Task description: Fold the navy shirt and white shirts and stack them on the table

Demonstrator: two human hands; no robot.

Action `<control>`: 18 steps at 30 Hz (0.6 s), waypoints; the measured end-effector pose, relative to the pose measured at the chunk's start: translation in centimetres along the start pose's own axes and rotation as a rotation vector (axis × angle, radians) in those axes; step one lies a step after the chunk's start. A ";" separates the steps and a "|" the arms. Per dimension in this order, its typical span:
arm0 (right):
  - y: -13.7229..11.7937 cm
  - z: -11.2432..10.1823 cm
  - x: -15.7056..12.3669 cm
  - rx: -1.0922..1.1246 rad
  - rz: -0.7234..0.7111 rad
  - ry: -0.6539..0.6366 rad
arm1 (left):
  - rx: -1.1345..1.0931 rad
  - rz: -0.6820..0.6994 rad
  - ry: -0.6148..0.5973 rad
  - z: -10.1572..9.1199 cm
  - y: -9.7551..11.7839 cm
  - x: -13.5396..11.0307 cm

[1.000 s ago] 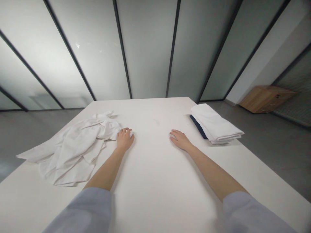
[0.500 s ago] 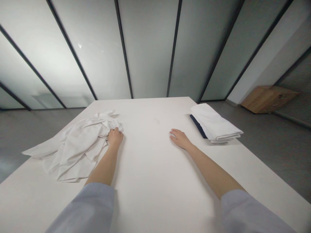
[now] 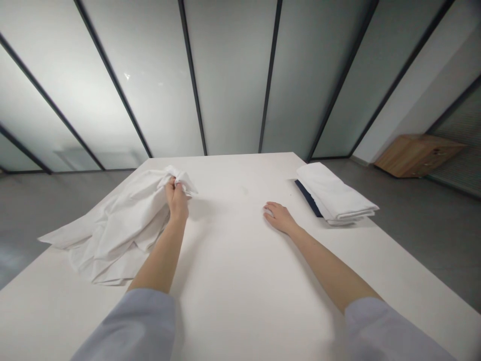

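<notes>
My left hand grips a crumpled white cloth by its right part and holds that part up off the table. The remainder of the cloth spreads in folds over the table's left side, one corner reaching past the left edge. Whether it is a garment or a sheet, I cannot tell. My right hand rests on the white tabletop with its fingers stretched out, holding nothing. To its right lies a stack of folded white cloth, apart from the hand.
A dark blue flat piece shows under the left side of the folded stack. Past the table's far edge stands a frosted glass wall with dark frames. A wooden cabinet is on the floor at the right.
My left hand has risen, lifting the gripped part of the white cloth off the table. The right hand stays in place on the tabletop.
</notes>
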State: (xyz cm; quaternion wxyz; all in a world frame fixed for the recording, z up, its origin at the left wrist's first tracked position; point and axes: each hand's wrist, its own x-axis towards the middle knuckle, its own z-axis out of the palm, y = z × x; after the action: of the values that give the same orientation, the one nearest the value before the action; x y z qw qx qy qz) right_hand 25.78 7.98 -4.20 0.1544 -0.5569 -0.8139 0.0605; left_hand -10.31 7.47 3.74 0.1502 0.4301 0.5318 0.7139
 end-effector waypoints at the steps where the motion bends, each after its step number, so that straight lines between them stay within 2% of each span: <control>1: -0.1 0.0 0.0 -0.005 0.001 0.003 | -0.067 -0.027 -0.094 0.5 0.6 -0.4; 4: -0.1 -0.1 -0.1 -0.015 -0.001 0.008 | -0.141 -0.127 -0.481 2.1 1.5 -2.8; 6: -0.1 0.0 -0.1 -0.017 -0.007 0.004 | -0.084 -0.182 -0.769 3.2 1.4 -5.1; 8: -0.1 0.0 -0.1 -0.017 -0.011 0.002 | 0.033 -0.141 -0.941 4.1 1.0 -7.2; 10: -0.1 0.0 -0.1 -0.018 -0.010 0.002 | 0.196 0.003 -0.952 4.5 0.6 -8.6; 12: 0.0 0.0 -0.1 -0.016 -0.014 0.002 | 0.399 0.197 -0.842 4.4 0.2 -9.2; 14: 0.0 0.0 -0.1 -0.008 -0.030 0.002 | 0.617 0.359 -0.682 4.0 -0.1 -9.4; 16: -0.1 0.1 -0.2 0.009 -0.056 0.013 | 0.805 0.439 -0.563 3.6 -0.4 -9.4; 18: -0.4 0.3 -0.2 0.037 -0.097 0.033 | 0.930 0.437 -0.569 3.3 -0.8 -9.5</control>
State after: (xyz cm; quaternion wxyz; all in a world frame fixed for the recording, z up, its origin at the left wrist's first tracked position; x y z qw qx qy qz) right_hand 25.44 7.68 -4.40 0.1811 -0.5146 -0.8360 0.0589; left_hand -2.43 3.50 -1.09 -0.0683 0.7251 0.6270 0.2765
